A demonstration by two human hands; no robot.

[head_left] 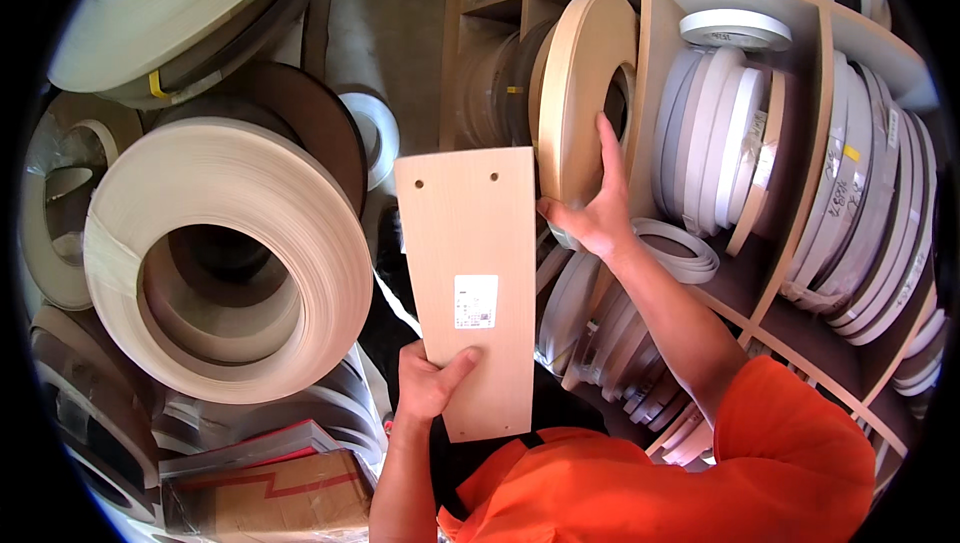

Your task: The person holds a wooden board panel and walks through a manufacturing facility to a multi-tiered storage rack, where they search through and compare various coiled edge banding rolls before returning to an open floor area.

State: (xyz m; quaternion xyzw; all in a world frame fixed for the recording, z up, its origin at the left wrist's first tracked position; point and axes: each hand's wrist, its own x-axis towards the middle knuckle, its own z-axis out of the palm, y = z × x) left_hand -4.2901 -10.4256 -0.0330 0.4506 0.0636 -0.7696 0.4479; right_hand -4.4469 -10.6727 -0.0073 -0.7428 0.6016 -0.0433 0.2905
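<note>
Though illegible, 1 label (476, 301) on board (465, 228) tight in left hand (430, 381), right hand (600, 213) around reel (568, 103).

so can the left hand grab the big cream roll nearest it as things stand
Probably not without freeing itself: the left hand is holding the wood-toned board, though the way to the cream roll looks mostly open.

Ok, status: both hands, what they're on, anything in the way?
Left hand gripping labelled wood-look board. Right hand on upright tan roll, thumb at its outer rim. Other rolls crowd its left side on the shelf.
</note>
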